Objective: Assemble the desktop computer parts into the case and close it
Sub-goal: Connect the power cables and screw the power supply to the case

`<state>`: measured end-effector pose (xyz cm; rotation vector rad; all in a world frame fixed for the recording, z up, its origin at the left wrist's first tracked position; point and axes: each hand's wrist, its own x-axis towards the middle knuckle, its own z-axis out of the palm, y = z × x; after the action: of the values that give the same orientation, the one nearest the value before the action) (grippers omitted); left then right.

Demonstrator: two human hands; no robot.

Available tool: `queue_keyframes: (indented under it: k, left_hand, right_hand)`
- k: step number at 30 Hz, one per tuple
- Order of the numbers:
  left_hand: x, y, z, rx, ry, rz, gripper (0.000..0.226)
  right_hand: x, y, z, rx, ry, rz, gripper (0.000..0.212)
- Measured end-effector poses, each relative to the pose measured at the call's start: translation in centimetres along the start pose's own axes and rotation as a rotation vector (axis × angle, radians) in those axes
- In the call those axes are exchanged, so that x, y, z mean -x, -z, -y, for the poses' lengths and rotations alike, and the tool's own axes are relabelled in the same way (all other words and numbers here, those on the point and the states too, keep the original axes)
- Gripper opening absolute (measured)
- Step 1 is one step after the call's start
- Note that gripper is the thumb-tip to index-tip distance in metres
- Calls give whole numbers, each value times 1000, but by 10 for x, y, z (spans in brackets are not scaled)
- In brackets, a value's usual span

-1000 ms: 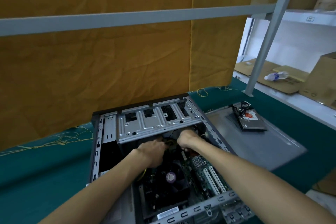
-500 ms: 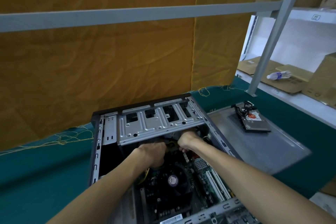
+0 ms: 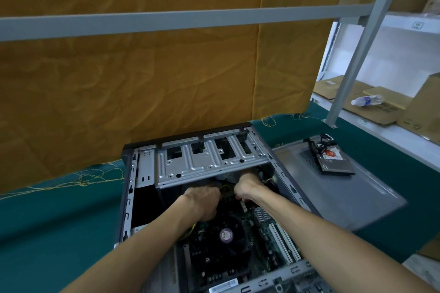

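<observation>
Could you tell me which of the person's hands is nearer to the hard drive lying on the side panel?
The right hand. It is inside the case, on the side toward the hard drive; the left hand sits farther across.

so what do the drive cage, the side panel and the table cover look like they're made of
Drive cage: bare sheet metal, likely steel; silvery sheen, stamped ribs and punched holes.
Side panel: probably painted sheet metal; flat matte grey with a perforated vent patch.
Table cover: woven cloth, dull teal; loose yellow threads fray from its far edge.
</observation>
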<state>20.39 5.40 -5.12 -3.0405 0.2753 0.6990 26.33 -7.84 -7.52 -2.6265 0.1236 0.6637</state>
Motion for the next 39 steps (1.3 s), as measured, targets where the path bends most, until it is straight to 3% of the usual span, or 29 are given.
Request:
queue_keyframes:
  k: [6,10,17,27,31,34,39]
  left_hand:
    - [2,1,0,-28,-26,-10,39]
    - [4,1,1,-40,-41,-15,38]
    - [3,1,0,-33,-30,8,39]
    - [0,5,9,113,-11,77,37]
    - [6,3,3,61,-47,54,44]
    - [15,8,10,238,-118,93,58]
    - [35,17,44,422,-99,26,52]
  right_hand:
    - [4,2,-2,-331,-72,-6,20]
    - [7,2,-2,-413,-76,-14,20]
    - [4,-3,3,-370,-40,-99,21]
    - [5,1,4,-270,-26,-28,27]
    - [11,1,-1,-216,97,-41,19]
    - [17,0,-3,-197,207,-30,7]
    - [20,-1,4,-235,254,28,28]
